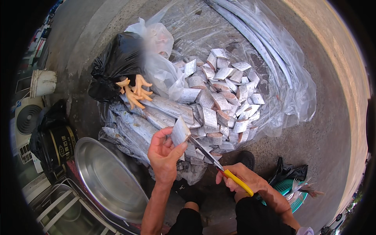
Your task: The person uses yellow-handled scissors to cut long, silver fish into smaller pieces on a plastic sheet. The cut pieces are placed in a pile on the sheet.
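A cut piece of silvery ribbonfish [180, 132] is pinched between the thumb and fingers of my left hand [166, 152]. My right hand [245, 179] grips scissors [239, 182] with yellow handles, and their blade tips touch or nearly touch the piece's right edge. Beyond both hands lies a heap of cut fish pieces [221, 101] on clear plastic sheeting [296, 100]. Whole or longer fish [135, 124] lie to the left of the heap. Several long, uncut ribbonfish [255, 35] stretch across the sheet at the top right.
Yellowish chicken feet [136, 91] stick out beside a black plastic bag [122, 57]. A large metal basin [110, 179] stands at lower left, near a black bucket [58, 144]. A green plastic basket [285, 188] with fish parts sits at lower right. A white bucket [44, 83] is farther left.
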A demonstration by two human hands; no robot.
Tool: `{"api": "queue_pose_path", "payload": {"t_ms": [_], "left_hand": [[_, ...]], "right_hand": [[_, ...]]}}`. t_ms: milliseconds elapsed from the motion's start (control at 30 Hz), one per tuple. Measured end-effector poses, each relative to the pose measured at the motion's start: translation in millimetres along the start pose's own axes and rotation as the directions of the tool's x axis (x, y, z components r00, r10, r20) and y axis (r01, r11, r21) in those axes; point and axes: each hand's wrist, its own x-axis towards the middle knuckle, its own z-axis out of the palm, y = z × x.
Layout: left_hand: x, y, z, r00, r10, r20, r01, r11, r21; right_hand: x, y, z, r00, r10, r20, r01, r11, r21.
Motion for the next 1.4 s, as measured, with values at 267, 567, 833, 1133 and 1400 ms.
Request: {"api": "queue_pose_path", "payload": {"t_ms": [267,567,833,1133,1400], "left_hand": [[-0.8,-17.2,-8.0,0.977,-0.212,0.012,0.205,0.927,-0.313],[0.3,-14.1,-2.7,0.967,-0.254,0.034,0.245,0.874,-0.420],[0.3,-16.2,-5.5,0.965,-0.260,0.031,0.250,0.880,-0.404],[0.3,-19.5,-3.6,0.971,-0.233,0.050,0.231,0.868,-0.439],[-0.6,-17.8,-5.4,0.962,-0.269,0.037,0.256,0.851,-0.459]], "right_hand": [[-2.4,-2.1,3.4,0.993,0.021,0.114,-0.052,0.959,0.277],[-7.3,-8.8,4.3,0.992,0.043,0.121,-0.073,0.966,0.249],[-6.8,-12.2,-0.1,0.981,0.116,0.155,-0.146,0.969,0.199],[-9.6,-9.7,0.7,0.986,0.042,0.163,-0.085,0.959,0.269],[-6.0,-6.9,2.5,0.986,-0.006,0.168,-0.041,0.961,0.274]]}}
